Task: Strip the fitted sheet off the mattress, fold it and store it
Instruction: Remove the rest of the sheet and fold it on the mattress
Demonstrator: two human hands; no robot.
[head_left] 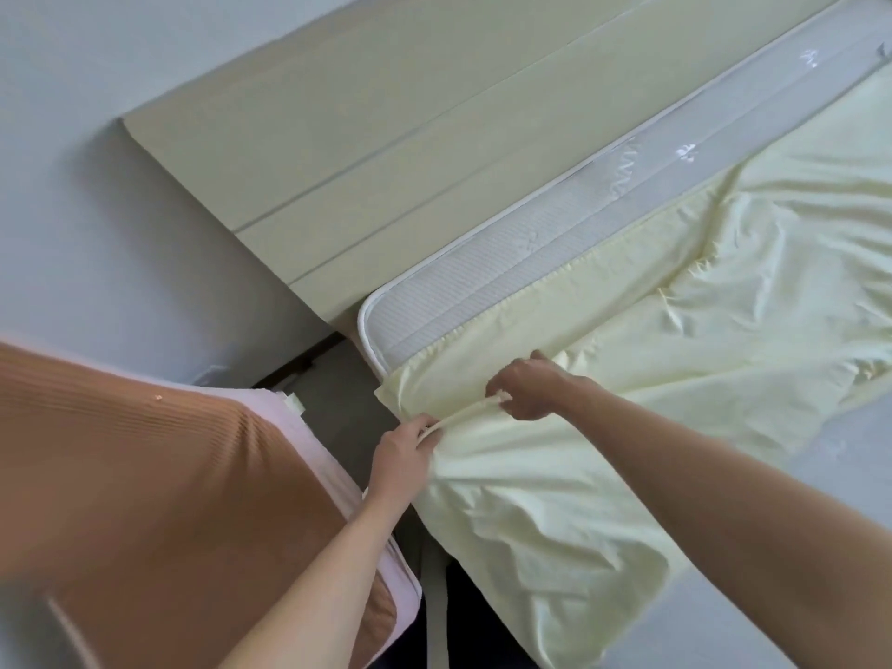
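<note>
Sheet [651,359], one, half off one mattress [482,277]; two hands, left [403,451] and right [528,388], pinch its hem.

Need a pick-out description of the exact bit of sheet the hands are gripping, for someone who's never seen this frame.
Start at the cream headboard and drop to the mattress corner showing bare white below it. Just beneath that corner lies the pale yellow fitted sheet. The bit is its gathered hem, pulled into a taut cord between the left hand and right hand, unlike the loose wrinkled cloth around it.
</note>
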